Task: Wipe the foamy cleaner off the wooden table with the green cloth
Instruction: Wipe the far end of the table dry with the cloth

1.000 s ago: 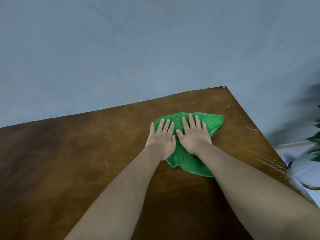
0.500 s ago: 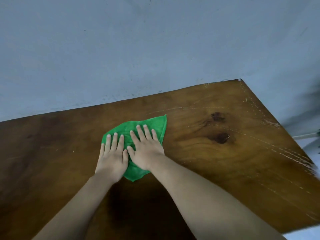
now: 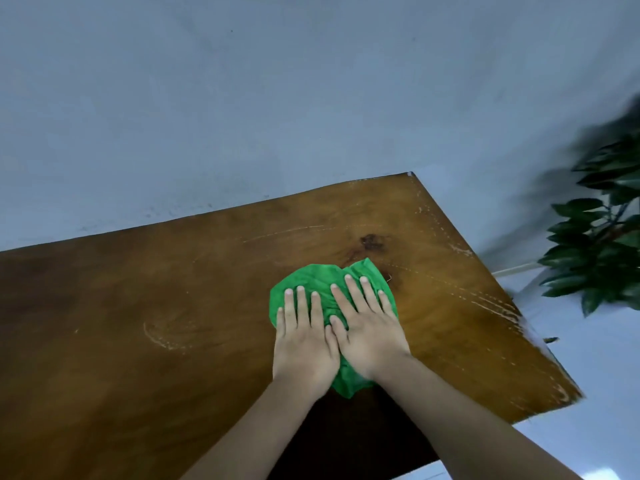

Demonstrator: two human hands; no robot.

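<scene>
A person's left hand (image 3: 304, 344) and right hand (image 3: 370, 337) lie side by side, fingers straight and slightly spread, pressing a bunched green cloth (image 3: 311, 278) onto the right-centre of a wooden table (image 3: 121, 375). Wiping seems under way: thin whitish cleaner streaks (image 3: 162, 337) show left of the cloth and along the right edge, so the next stroke likely needs flat pressure toward them. Beyond, a plain wall (image 3: 277, 98) and leafy plant (image 3: 602, 244); no writing is readable.

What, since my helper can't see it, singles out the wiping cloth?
Find the brown wooden table against the pale blue wall. Right of its middle lies a crumpled bright green cloth under the left hand and right hand. Nothing else on it is green.
</scene>
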